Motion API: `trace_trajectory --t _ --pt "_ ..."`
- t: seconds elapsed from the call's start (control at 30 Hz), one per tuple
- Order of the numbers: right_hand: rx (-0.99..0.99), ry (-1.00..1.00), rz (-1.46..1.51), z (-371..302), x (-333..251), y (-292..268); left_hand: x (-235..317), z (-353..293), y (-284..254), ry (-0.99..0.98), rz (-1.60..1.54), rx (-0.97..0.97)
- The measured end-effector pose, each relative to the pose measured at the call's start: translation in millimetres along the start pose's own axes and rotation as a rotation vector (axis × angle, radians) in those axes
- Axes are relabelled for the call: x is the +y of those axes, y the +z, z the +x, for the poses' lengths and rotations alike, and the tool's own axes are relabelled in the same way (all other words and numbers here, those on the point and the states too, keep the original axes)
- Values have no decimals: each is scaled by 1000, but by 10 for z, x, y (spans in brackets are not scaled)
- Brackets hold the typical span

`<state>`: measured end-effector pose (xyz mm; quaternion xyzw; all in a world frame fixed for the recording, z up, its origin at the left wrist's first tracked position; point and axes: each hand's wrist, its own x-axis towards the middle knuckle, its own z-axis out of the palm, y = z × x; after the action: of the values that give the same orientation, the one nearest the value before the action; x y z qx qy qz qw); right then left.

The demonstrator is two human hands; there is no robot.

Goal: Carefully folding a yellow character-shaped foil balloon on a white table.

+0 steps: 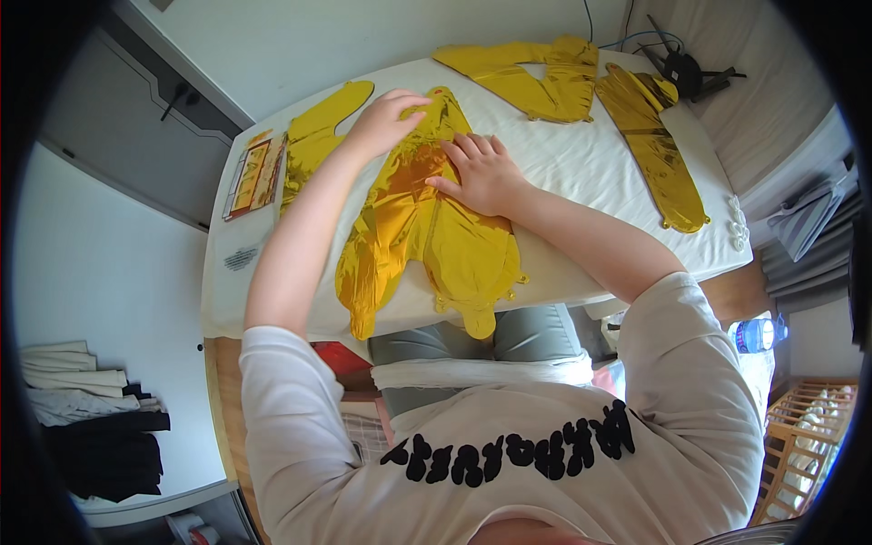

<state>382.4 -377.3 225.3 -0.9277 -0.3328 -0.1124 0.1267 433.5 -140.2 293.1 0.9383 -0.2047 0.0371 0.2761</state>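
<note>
A flat gold foil balloon lies on the white-covered table in front of me, its forked lower end reaching the near edge. My right hand rests on its right side, palm down with the fingers spread. Over the balloon's upper left edge is my left hand, fingers loosely bent and thumb apart, with nothing visible in it. Part of a second gold foil balloon lies to the left, partly behind my left forearm. Two more flat balloons lie at the far side and at the right.
A printed package lies at the table's left edge. A black router with antennas and cables stands at the far right corner. Small white pieces lie at the right edge. A wooden rack and a water bottle are beyond my right arm.
</note>
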Motion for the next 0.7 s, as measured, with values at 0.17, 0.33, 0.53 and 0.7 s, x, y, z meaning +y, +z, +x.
trace_trajectory --t 0.17,0.33,0.53,0.7 --pt "3 -6 -5 2 -4 16 171 462 441 334 683 109" --pt "-12 6 7 0 0 24 136 554 596 282 754 -26" --pt "-46 21 11 -3 0 -16 12 470 554 235 715 -78" --pt "-49 12 24 -3 -12 -34 -115 475 581 190 596 -129"
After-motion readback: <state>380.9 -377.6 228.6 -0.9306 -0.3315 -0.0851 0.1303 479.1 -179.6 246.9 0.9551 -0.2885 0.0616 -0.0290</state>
